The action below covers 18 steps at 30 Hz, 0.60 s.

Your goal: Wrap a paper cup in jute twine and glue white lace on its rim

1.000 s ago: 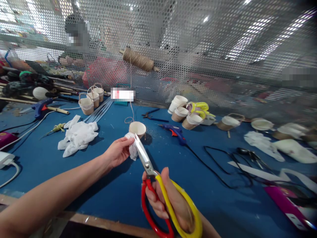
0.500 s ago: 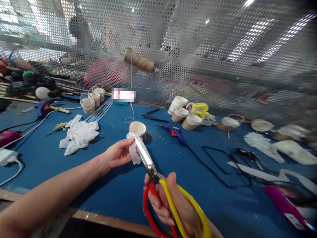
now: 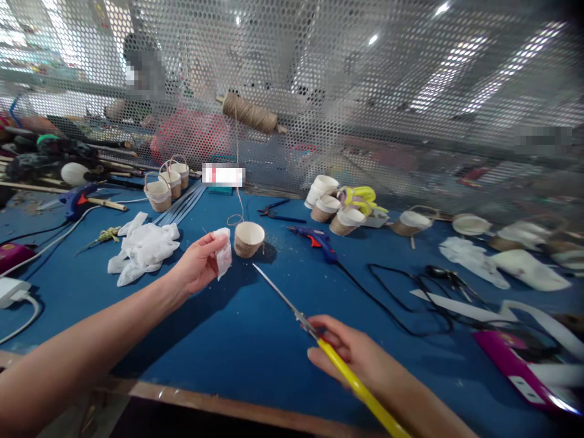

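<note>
My left hand (image 3: 201, 263) pinches a small piece of thin white fabric (image 3: 223, 254) just left of a cup (image 3: 249, 239) wrapped in brown twine. In my right hand (image 3: 342, 348) are large scissors (image 3: 292, 308) with yellow showing on the handle. Their blades look closed and are seen edge-on, pointing up and left toward the cup, with the tip apart from cup and fabric. A pile of white fabric pieces (image 3: 146, 246) lies on the blue table left of my left hand.
A blue glue gun (image 3: 314, 239) and pliers (image 3: 280, 212) lie beyond the scissors. More wrapped cups (image 3: 349, 220) stand at the back. A twine spool (image 3: 250, 112) hangs on the perforated metal screen (image 3: 347, 121). Black cable (image 3: 378, 292) loops at right, near a purple box (image 3: 506, 365).
The scissors have come away from the fabric, moving down and right, and turned edge-on. My left hand has moved left with the fabric, away from the cup. The view has shifted slightly.
</note>
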Each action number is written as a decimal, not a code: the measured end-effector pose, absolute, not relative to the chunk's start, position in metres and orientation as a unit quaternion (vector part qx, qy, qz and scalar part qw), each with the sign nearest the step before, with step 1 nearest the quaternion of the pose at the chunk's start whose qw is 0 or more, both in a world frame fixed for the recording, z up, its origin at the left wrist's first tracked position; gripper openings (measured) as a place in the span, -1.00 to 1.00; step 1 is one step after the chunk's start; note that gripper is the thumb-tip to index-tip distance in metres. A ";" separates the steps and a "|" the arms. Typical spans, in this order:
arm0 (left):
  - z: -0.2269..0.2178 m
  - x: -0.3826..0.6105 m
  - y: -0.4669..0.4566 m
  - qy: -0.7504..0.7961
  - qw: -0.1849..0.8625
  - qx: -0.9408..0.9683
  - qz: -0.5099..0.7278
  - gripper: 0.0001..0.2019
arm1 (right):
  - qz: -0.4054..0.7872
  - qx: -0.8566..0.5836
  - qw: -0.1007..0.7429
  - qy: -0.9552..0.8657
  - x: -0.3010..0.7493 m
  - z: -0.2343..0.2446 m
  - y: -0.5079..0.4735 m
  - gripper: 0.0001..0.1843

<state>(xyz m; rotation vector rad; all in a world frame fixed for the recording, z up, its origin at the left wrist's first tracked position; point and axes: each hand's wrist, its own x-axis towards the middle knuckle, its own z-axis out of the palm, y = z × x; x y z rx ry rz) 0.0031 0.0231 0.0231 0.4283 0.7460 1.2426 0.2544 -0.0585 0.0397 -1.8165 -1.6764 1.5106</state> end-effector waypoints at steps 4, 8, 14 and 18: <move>0.032 0.004 0.010 0.349 0.719 0.199 0.567 -0.94 | 0.214 -0.690 0.085 -0.686 0.275 0.026 -0.040 -0.61; 0.034 0.011 -0.005 0.339 0.732 0.211 0.552 -0.91 | 0.084 -0.680 -0.008 -0.728 0.282 0.028 -0.031 -0.53; 0.027 0.029 -0.024 0.326 0.719 0.299 0.536 -0.77 | 0.332 -0.540 0.255 -0.730 0.222 0.066 -0.035 -0.58; 0.024 0.036 -0.036 0.367 0.631 0.445 0.518 -0.84 | 0.476 -0.444 0.344 -0.677 0.181 0.059 -0.030 -0.68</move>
